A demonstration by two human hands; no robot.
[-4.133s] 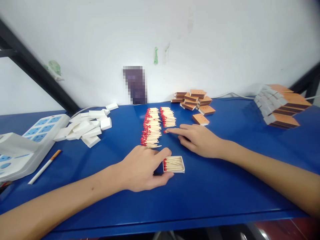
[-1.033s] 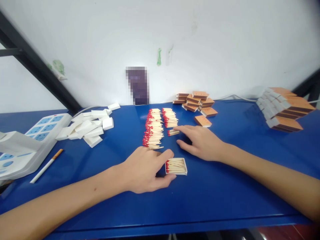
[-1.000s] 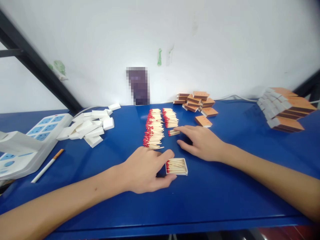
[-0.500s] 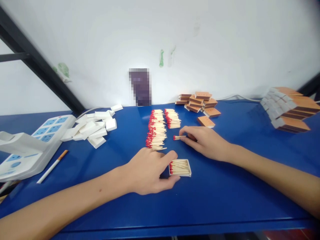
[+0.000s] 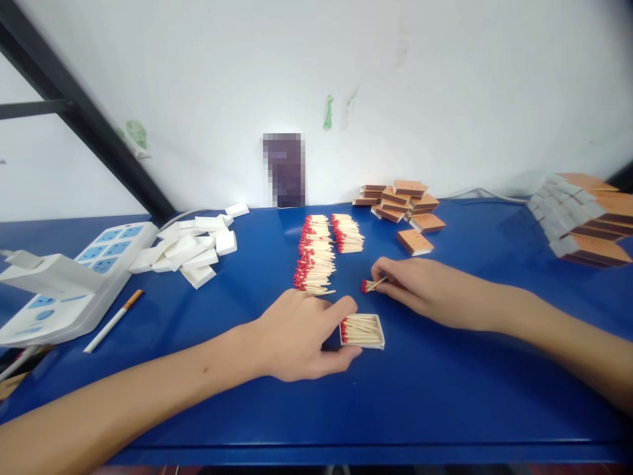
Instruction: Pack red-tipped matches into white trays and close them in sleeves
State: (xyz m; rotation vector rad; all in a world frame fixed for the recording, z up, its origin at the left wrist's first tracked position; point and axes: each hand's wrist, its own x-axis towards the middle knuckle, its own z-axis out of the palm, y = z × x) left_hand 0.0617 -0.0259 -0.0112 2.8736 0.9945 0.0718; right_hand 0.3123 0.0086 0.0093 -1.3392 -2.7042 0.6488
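My left hand (image 5: 309, 336) grips a white matchbox tray (image 5: 382, 335) by its left end, thumb above and fingers below. Red-tipped matches (image 5: 362, 328) lie side by side inside it. Just beyond the tray, my right hand (image 5: 413, 287) pinches a small bunch of matches (image 5: 368, 285), red heads pointing left and one stick askew. Two rows of loose matches lie further back: a long pile (image 5: 316, 257) directly past my left hand, and a shorter pile (image 5: 347, 233) to its right.
White empty trays (image 5: 195, 244) are heaped at the left, near a power strip (image 5: 111, 251) and a cigarette (image 5: 113, 321). Orange matchbox covers (image 5: 415, 242) lie at the back. Filled-looking matchboxes (image 5: 588, 214) are stacked far right. A pixelated dark object (image 5: 285, 171) leans on the wall.
My right hand has drawn the bunch of matches towards me and to the right, nearer the tray. My left hand still holds the tray. The whole view has shifted slightly.
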